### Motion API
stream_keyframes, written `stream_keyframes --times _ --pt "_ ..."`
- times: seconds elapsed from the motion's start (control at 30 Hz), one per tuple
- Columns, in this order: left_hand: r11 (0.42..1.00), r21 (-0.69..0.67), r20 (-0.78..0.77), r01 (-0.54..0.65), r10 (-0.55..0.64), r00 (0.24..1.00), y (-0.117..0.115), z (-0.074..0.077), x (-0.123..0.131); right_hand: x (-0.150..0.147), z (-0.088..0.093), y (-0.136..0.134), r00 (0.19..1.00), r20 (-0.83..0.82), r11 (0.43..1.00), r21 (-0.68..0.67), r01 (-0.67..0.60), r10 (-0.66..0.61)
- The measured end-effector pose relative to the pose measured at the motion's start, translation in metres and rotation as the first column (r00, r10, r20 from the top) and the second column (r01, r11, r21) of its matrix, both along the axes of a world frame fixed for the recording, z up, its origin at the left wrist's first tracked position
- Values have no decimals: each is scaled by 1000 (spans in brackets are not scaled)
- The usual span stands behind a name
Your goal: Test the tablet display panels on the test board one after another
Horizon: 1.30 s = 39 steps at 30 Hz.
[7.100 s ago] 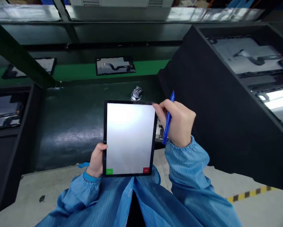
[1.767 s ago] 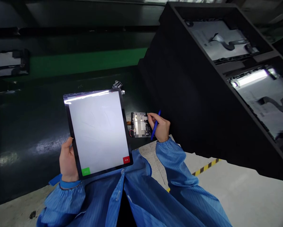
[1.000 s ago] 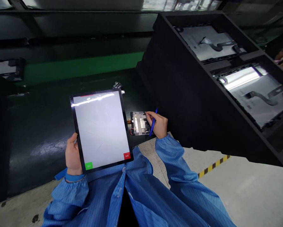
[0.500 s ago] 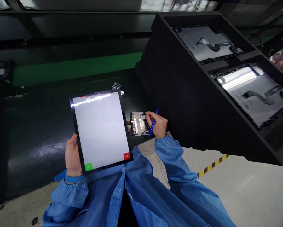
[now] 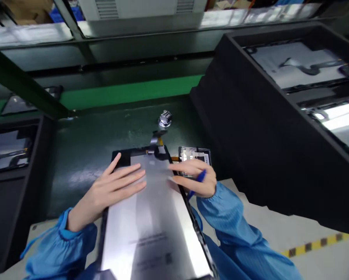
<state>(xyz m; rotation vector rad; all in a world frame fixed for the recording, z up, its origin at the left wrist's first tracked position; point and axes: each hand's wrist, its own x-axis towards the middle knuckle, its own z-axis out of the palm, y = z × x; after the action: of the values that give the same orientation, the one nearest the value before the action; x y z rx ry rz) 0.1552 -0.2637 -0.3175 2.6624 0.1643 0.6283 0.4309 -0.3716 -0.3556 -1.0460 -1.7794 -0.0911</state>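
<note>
A display panel (image 5: 151,233) lies with its silvery back up before me, its near end cut off by the frame. My left hand (image 5: 113,186) rests on its upper left part, fingers stretched out flat. At the panel's right edge is my right hand (image 5: 196,177), closed round a blue pen (image 5: 199,181); its blurred thumb and fingertip touch the panel's back. A ribbon cable (image 5: 157,140) sticks up from the far edge. Just beyond the right hand sits a small circuit board (image 5: 202,153), partly covered by that hand, with an orange strip running toward the panel.
A shiny metal knob-like piece (image 5: 164,118) stands on the dark green bench (image 5: 104,128). Tall black foam trays (image 5: 250,128) with panels in them rise at the right. Another black tray (image 5: 31,155) is at the left, near a green post (image 5: 25,81).
The panel has been turned from its lit white face to its silvery back. My left hand has gone from gripping its edge to lying flat on it. My right hand has moved from board to panel.
</note>
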Motion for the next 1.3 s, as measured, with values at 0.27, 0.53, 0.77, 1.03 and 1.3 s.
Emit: stream_keyframes --times 0.27,0.53,0.77,1.03,1.3 --pt "904 412 -131 114 -65 989 41 -26 -13 18 -17 47 937 -283 921 -379 87 -205" --pt "953 290 -296 82 8 955 68 -61 -18 19 -10 30 752 -658 770 -498 -399 -35" --pt "977 24 -376 -212 205 904 47 -27 21 -4 -2 33 790 -611 757 -538 -370 -48" --pt "623 -756 -117 -203 178 977 15 -25 90 -15 -7 34 828 -561 779 -528 -337 -22" --pt "470 -876 -85 -103 59 995 16 -30 89 -19 -5 33 842 -538 740 -555 -381 30"
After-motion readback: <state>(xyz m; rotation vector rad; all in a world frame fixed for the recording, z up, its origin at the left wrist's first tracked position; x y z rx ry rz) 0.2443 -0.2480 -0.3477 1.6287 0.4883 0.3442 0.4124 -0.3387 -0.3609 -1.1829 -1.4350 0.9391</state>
